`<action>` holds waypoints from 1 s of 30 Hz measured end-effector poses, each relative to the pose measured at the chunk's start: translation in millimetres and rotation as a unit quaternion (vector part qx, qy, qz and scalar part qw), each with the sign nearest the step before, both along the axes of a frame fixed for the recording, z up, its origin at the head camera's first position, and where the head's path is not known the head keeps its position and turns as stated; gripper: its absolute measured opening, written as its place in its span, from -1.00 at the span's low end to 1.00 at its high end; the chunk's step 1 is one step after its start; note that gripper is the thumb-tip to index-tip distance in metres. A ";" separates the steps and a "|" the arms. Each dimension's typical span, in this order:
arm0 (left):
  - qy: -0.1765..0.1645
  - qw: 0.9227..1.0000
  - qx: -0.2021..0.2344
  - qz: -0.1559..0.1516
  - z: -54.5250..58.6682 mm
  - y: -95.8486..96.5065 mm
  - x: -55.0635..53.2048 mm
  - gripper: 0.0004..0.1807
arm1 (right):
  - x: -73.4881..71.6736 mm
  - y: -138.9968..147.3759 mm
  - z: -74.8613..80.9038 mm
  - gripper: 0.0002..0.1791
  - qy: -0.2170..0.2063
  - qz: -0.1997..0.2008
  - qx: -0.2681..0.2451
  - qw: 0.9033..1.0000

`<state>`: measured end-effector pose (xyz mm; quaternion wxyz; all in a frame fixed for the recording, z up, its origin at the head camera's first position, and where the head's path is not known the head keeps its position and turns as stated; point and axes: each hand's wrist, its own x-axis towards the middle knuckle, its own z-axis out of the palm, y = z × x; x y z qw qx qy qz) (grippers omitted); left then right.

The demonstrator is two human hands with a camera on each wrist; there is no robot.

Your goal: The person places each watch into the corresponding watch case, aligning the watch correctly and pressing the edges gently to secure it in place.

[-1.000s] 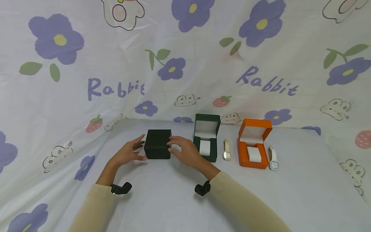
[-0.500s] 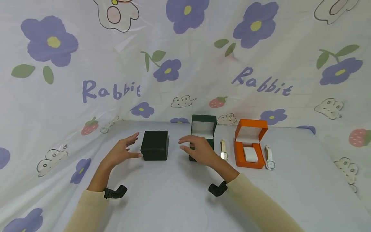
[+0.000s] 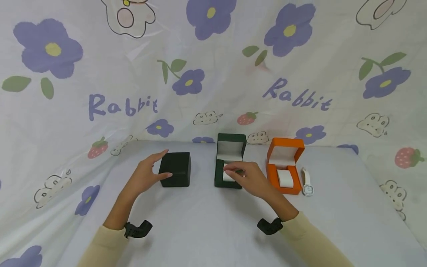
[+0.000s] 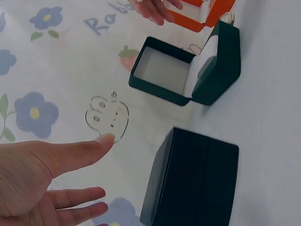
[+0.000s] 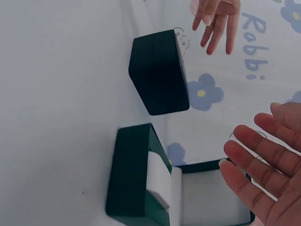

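My left hand (image 3: 143, 176) hovers at the left side of a closed dark green box (image 3: 180, 168), thumb and fingers spread. In the head view its thumb overlaps the box, while the left wrist view shows space between them. To the right, my right hand (image 3: 253, 180) hangs over the front of an open green watch box (image 3: 231, 138), holding nothing. Its fingers (image 5: 256, 165) are slightly bent in the right wrist view. A white cushion (image 5: 157, 179) sits inside that box. Part of a gold watch (image 4: 228, 18) shows behind it in the left wrist view; the hand hides it from the head.
An open orange watch box (image 3: 287, 142) with a white cushion (image 3: 285, 178) stands right of the green one. Beside it lies a white-strapped watch (image 3: 307, 183). A printed cloth (image 3: 213, 100) hangs behind the white table (image 3: 207, 230).
My right hand has left the closed box's side and moved right, over the open green box and gold watch. My left hand drew slightly away, then came back near the box. The view has shifted slightly.
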<state>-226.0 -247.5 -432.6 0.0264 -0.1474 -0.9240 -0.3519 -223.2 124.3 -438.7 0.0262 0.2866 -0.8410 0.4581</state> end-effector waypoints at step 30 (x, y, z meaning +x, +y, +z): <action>0.044 0.996 0.001 -0.072 -17.0 91.8 -9.2 -0.17 | -0.7 64.7 -6.4 -0.74 -0.021 -0.127 0.055 0.990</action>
